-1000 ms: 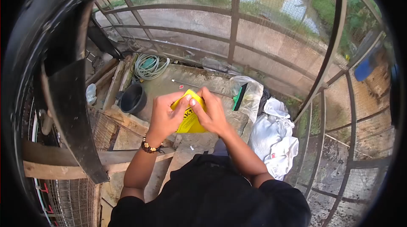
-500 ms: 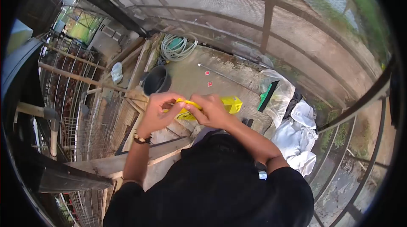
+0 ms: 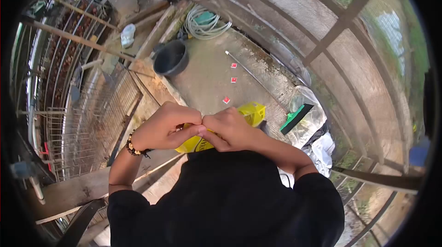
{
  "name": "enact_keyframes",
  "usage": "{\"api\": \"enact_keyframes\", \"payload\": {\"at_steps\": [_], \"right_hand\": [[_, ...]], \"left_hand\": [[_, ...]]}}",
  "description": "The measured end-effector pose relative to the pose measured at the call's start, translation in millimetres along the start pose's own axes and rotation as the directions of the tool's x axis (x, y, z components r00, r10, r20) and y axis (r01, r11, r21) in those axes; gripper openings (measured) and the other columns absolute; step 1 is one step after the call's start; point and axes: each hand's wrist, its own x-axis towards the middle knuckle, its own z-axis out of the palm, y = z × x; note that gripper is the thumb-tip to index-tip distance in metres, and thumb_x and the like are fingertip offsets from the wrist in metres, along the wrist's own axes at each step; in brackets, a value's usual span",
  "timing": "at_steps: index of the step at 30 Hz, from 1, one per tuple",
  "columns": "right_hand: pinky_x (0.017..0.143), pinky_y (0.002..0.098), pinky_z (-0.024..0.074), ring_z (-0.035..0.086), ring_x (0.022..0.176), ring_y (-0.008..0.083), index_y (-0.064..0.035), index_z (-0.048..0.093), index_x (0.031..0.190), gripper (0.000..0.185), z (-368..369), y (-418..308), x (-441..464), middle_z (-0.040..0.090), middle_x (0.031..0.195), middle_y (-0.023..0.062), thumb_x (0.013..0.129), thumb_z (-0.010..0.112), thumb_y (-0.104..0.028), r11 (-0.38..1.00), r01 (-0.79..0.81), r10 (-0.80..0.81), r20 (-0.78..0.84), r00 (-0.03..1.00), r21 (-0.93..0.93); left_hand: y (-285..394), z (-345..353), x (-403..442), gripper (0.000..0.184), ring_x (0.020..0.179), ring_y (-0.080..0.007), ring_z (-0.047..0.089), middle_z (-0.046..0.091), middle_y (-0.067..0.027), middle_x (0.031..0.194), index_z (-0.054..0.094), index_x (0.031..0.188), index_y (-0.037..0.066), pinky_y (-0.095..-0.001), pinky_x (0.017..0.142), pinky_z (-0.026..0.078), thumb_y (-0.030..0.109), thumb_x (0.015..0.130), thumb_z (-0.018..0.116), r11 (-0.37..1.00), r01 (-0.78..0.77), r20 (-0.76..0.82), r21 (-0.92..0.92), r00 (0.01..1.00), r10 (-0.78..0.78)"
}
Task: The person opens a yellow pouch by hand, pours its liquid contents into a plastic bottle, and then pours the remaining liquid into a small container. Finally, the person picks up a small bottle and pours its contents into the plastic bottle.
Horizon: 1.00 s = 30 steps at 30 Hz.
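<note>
Both of my hands are closed on a yellow plastic bag (image 3: 254,113) with dark lettering, held in front of my chest. My left hand (image 3: 166,126), with a beaded bracelet at the wrist, pinches the bag's top edge between thumb and curled fingers. Right against it, knuckles touching, my right hand (image 3: 232,128) grips the same edge. The hands cover the middle of the bag, so its contents cannot be seen. Its yellow film shows below my left hand and beyond my right.
On the concrete floor (image 3: 207,69) lie several small red-and-white cards (image 3: 234,80). A black bucket (image 3: 171,58), a coiled hose (image 3: 207,23) and a green squeegee (image 3: 296,119) with a long pole are around it. Wire cages (image 3: 87,122) stand left; mesh walling (image 3: 294,16) runs along the far side.
My hands have drawn together until they touch, with the fingers curled tighter on the yellow bag. The view has tilted, and another red card shows on the floor.
</note>
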Motion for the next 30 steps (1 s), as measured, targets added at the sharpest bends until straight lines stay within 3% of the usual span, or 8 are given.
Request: {"api": "enact_keyframes", "payload": {"at_steps": [5,10,15,19,22,26,29,30], "right_hand": [[0.043,0.0395,0.0414,0.054,0.047,0.026,-0.008,0.049,0.074,0.023,17,52,51,0.048,0.058,0.0067,0.085,0.068,-0.015,0.99,0.139,-0.138,-0.068,0.988,0.012],[0.042,0.0367,0.0416,0.054,0.046,0.0234,-0.0089,0.049,0.071,0.023,27,94,103,0.048,0.06,0.0042,0.078,0.07,-0.009,0.994,0.111,-0.112,-0.072,0.991,-0.007],[0.042,0.0352,0.0425,0.054,0.046,0.0215,-0.0092,0.051,0.072,0.018,26,158,155,0.047,0.059,0.0034,0.072,0.069,-0.006,0.99,0.141,-0.14,0.014,0.99,-0.034],[0.042,0.0347,0.0429,0.053,0.046,0.0206,-0.0091,0.053,0.073,0.015,32,235,201,0.045,0.058,0.0028,0.069,0.067,-0.005,0.971,0.208,-0.206,0.026,0.978,-0.12],[0.042,0.0352,0.0431,0.053,0.045,0.0214,-0.0087,0.054,0.076,0.014,27,287,246,0.047,0.058,0.0031,0.069,0.067,-0.005,0.964,0.224,-0.223,0.027,0.975,-0.141],[0.043,0.0366,0.0433,0.054,0.046,0.0236,-0.0078,0.057,0.08,0.015,20,344,328,0.052,0.06,0.0049,0.071,0.067,-0.004,0.97,0.236,-0.233,0.056,0.971,-0.058],[0.043,0.0374,0.0433,0.055,0.047,0.0252,-0.0074,0.057,0.081,0.015,15,377,388,0.056,0.062,0.0067,0.073,0.068,-0.002,0.98,0.197,-0.194,0.144,0.97,-0.001],[0.043,0.0368,0.0432,0.055,0.047,0.0255,-0.0071,0.055,0.079,0.016,17,389,407,0.055,0.062,0.0071,0.074,0.069,-0.002,0.983,0.185,-0.186,0.121,0.975,0.018]], "left_hand": [[-53,-21,-4,0.019,0.051,-0.016,0.049,0.053,-0.0077,0.062,0.059,0.077,0.002,-0.0284,0.05,0.035,0.014,0.091,0.065,0.947,0.075,-0.132,-0.312,0.984,-0.121],[-107,-43,2,0.021,0.058,-0.0083,0.053,0.06,-0.0039,0.065,0.06,0.077,0.001,-0.0248,0.052,0.037,0.014,0.093,0.062,0.767,0.153,-0.205,-0.623,0.915,-0.349],[-164,-65,28,0.019,0.058,-0.0027,0.05,0.061,0.0002,0.065,0.063,0.078,0.002,-0.0215,0.053,0.038,0.013,0.093,0.062,0.67,0.106,-0.309,-0.735,0.827,-0.47],[-209,-107,61,0.016,0.055,-0.005,0.054,0.06,-0.0045,0.061,0.062,0.076,0.0,-0.0248,0.05,0.039,0.009,0.09,0.065,0.849,0.314,-0.458,-0.426,0.734,-0.501],[-250,-128,97,0.016,0.048,-0.0131,0.056,0.06,-0.0085,0.059,0.062,0.076,0.002,-0.0273,0.046,0.04,0.01,0.089,0.064,0.884,0.399,-0.682,-0.245,0.577,-0.45],[-298,-181,128,0.015,0.054,-0.0179,0.06,0.063,-0.0105,0.065,0.063,0.078,0.002,-0.0298,0.051,0.045,0.013,0.088,0.067,0.823,0.462,-0.745,-0.33,0.408,-0.527],[-357,-222,134,0.015,0.064,-0.0203,0.064,0.066,-0.0111,0.074,0.067,0.087,0.001,-0.0302,0.062,0.049,0.016,0.088,0.068,0.95,0.109,-0.862,-0.293,0.399,-0.312],[-373,-237,130,0.02,0.07,-0.0217,0.065,0.068,-0.0114,0.08,0.069,0.099,0.001,-0.031,0.07,0.05,0.017,0.088,0.07,0.949,0.126,-0.819,-0.291,0.48,-0.315]]}}
